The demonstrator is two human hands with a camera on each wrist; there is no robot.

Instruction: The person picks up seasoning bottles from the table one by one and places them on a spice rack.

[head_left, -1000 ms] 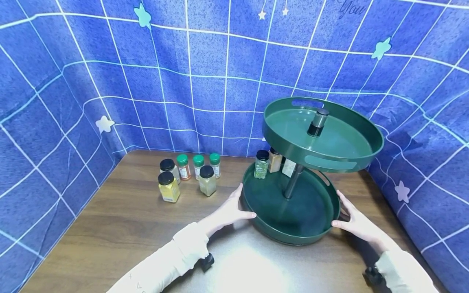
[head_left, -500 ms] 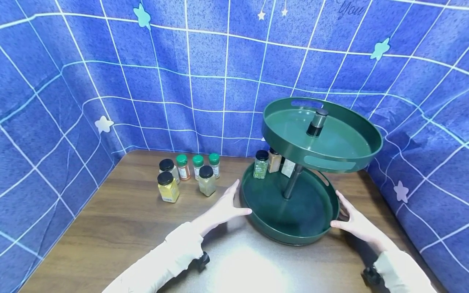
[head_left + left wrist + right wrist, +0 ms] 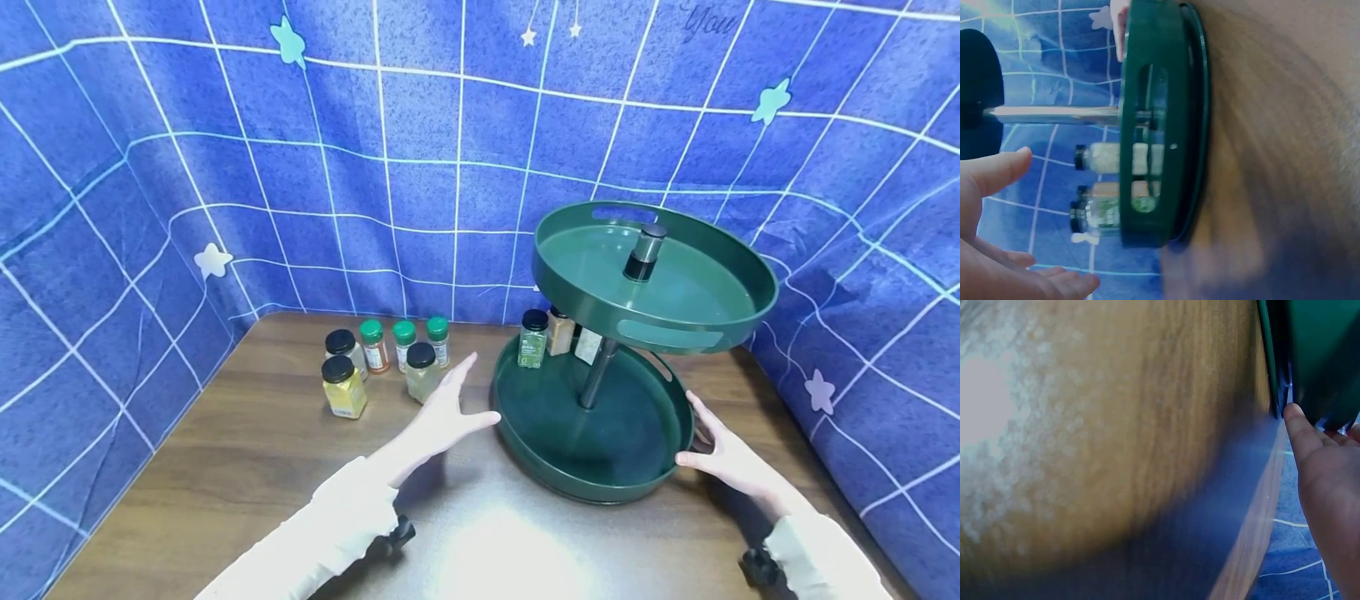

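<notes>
Green two-tier stand [image 3: 601,375] sits at right on a wood tbl [image 3: 225,475], btwn my two hands: R. hand [image 3: 727,458], fingers spread, touches the right wall of the lower tray [image 3: 622,442] w/o clasping it; L. hand [image 3: 442,417], thumb & fingers wide apart, holds nothing & hangs just off the tray's left side, nr a pale jar [image 3: 421,380]. Three jars [image 3: 532,346] occupy the tray's far left.

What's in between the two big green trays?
A pole joins them, and three jars stand on the lower tray. The left wrist view shows this from the side.
</notes>
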